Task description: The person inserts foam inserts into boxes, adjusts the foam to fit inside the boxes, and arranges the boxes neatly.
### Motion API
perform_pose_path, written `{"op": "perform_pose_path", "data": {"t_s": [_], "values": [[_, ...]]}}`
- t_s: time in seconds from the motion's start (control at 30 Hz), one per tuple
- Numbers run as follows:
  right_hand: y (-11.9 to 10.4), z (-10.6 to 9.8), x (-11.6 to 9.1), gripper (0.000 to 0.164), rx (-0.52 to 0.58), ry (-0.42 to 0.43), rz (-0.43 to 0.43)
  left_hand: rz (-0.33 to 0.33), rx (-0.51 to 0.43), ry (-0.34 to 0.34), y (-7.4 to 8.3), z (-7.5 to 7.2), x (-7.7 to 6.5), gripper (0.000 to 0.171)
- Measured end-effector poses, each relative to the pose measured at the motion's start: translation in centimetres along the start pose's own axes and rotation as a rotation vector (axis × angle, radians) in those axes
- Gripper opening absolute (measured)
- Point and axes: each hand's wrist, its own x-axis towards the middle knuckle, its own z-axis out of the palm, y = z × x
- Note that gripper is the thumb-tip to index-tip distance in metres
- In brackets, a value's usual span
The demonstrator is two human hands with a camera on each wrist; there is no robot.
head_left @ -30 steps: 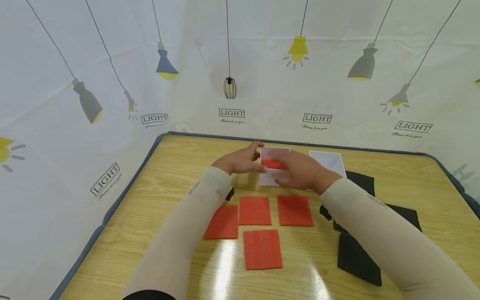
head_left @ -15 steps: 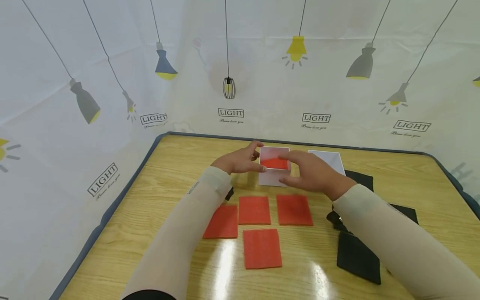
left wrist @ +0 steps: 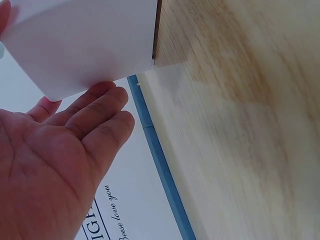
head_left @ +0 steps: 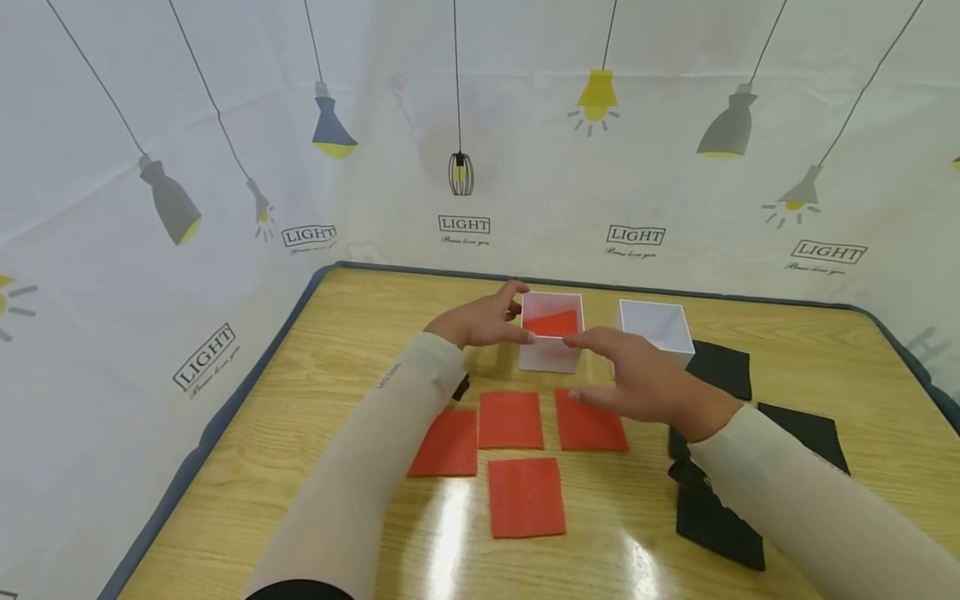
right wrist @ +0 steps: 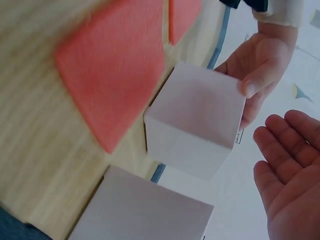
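My left hand holds the left side of a white open-topped box, thumb at the front rim and fingers reaching round the far side. In the left wrist view, its fingertips touch the box wall. Inside the box lies a soft-looking red square, partly hidden by the front wall. My right hand is empty, its fingers extended, just right of that box. It partly overlaps a flat red square in the head view. A second white box stands behind the right hand.
More red squares lie at the middle, beside the left forearm and nearer the front. Several black squares lie on the right, partly under the right forearm. A blue-edged border rims the wooden table along the back wall.
My right hand has come out from over the box holding the red square and moved right and toward me. The left hand has stayed at the box.
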Motion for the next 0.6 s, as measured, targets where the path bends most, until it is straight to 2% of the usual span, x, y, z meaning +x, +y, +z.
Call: {"op": "perform_pose_path", "data": {"t_s": [0.27,0.6], "values": [[-0.6,1.4,-2.0,0.074,-0.025,-0.010,-0.103,0.004,-0.008,-0.005,-0.1,-0.1,0.1,0.087],[-1.8,3.6,-3.6,0.084,-0.003,-0.166,-0.053,-0.010,-0.006,-0.004,0.1,-0.1,0.0,0.087]]}}
